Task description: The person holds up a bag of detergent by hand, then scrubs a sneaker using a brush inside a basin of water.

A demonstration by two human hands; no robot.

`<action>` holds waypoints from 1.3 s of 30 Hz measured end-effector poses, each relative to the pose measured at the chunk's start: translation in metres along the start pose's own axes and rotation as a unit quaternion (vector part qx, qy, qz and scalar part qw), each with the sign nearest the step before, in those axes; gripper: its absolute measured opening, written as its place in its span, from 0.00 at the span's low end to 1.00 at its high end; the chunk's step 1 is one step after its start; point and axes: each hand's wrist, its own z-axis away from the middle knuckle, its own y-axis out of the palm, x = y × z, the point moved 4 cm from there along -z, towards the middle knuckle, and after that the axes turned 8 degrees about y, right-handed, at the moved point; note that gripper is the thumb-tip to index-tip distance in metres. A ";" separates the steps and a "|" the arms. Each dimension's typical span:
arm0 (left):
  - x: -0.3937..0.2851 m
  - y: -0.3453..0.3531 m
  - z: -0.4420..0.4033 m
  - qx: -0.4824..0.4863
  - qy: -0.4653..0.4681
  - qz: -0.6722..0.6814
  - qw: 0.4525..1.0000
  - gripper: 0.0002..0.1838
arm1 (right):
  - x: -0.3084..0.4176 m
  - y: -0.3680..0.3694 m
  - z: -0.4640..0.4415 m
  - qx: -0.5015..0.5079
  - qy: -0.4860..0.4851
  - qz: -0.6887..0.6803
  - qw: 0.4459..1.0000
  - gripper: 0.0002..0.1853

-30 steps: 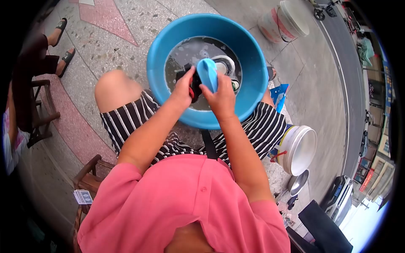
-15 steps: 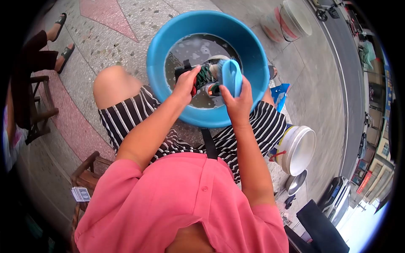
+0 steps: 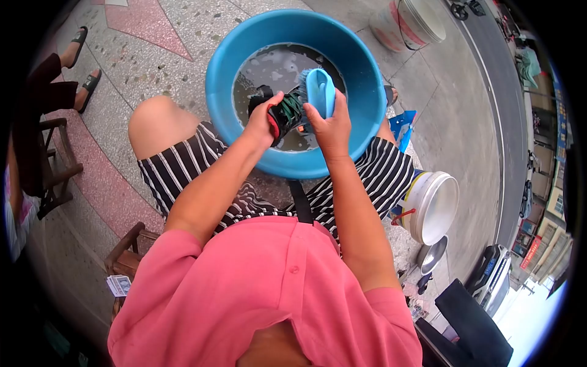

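Over the blue basin point(image 3: 220, 92), which holds cloudy, sudsy water, my left hand point(image 3: 264, 121) grips a black shoe point(image 3: 286, 115) with green laces and a red inner edge. My right hand point(image 3: 330, 127) is closed round a light blue brush point(image 3: 320, 92), its bristles facing left against or close beside the laces; exact contact is hard to tell. Something partly hidden with a small orange patch lies below the brush in the water.
At the upper right stands a white and red bucket point(image 3: 408, 25). To the right are a white bucket point(image 3: 438, 208) and a metal bowl point(image 3: 432, 254). A wooden chair point(image 3: 129, 251) is at lower left. Another person's sandalled feet point(image 3: 85, 92) show at far left.
The brush first moved right, away from the shoe, exposing the green laces, then came back left to them. Both hands stay closed on their items.
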 end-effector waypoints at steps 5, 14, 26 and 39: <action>0.003 -0.016 -0.013 -0.044 -0.028 0.043 0.998 0.19 | 0.014 0.007 0.024 0.055 -0.062 0.121 0.989 0.33; -0.026 -0.006 -0.018 -0.034 0.022 0.087 0.995 0.22 | -0.033 -0.026 0.049 0.027 0.029 0.121 0.992 0.33; -0.006 -0.014 -0.005 -0.088 0.016 0.061 0.994 0.17 | 0.028 0.024 0.034 0.079 -0.074 0.115 0.987 0.34; -0.018 -0.013 -0.015 -0.027 0.077 0.051 0.995 0.21 | -0.020 -0.035 0.057 0.021 0.001 0.133 0.991 0.34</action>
